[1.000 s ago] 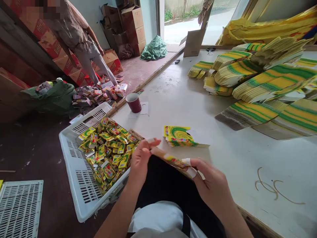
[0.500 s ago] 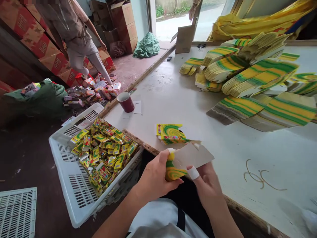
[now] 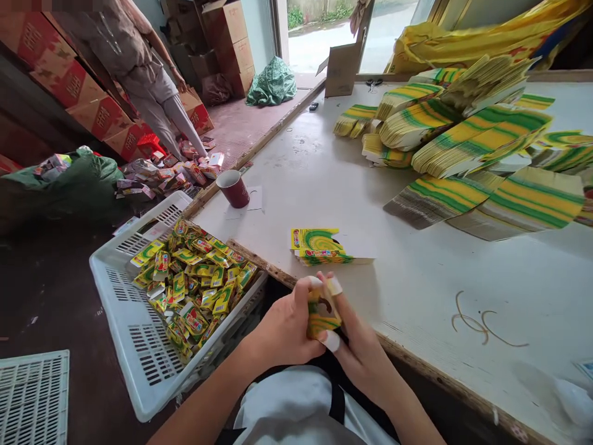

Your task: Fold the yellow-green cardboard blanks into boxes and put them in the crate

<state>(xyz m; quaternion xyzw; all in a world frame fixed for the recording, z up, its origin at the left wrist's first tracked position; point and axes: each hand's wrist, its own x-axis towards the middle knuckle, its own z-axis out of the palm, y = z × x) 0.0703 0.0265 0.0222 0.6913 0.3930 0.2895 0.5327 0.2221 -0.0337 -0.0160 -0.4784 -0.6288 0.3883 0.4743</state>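
Note:
Between my hands is a small yellow-green cardboard box [image 3: 323, 314], partly hidden by my fingers. My left hand [image 3: 287, 321] grips it from the left, thumb on top. My right hand [image 3: 356, 346] closes on its right end, with white wraps on the thumb and a finger. Just beyond, on the table, lies a small stack of flat printed cartons [image 3: 319, 244]. To the left, a white plastic crate [image 3: 115, 309] holds many small yellow boxes [image 3: 194, 272].
A maroon mug [image 3: 234, 190] stands near the table's left edge. Bundled carton sheets [image 3: 482, 136] cover the far right. Rubber bands [image 3: 484, 321] lie on the white table [image 3: 417, 266]. A person [image 3: 134, 74] stands by red-printed cartons [image 3: 69, 80] and scattered small boxes on the floor.
The box's pale upright flap has been folded in, and my right hand has moved left against the box. The person in the background has shifted stance.

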